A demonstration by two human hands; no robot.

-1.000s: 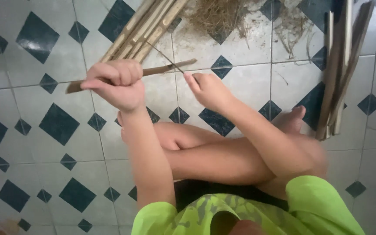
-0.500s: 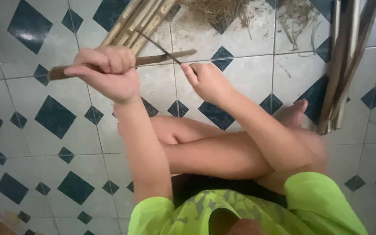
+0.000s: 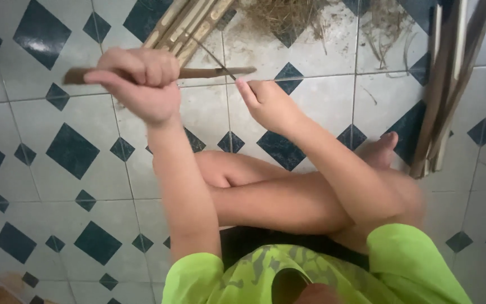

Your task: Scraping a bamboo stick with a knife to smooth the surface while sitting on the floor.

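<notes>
Head view: our left hand [image 3: 142,84] is fisted around a bamboo strip [image 3: 209,72] held level over the tiled floor [image 3: 74,186]; our right hand [image 3: 268,104] pinches a thin sliver [image 3: 215,56] peeling off it. A jerky pull could snap the sliver.

Bamboo slats [image 3: 189,25] cut off above
</notes>
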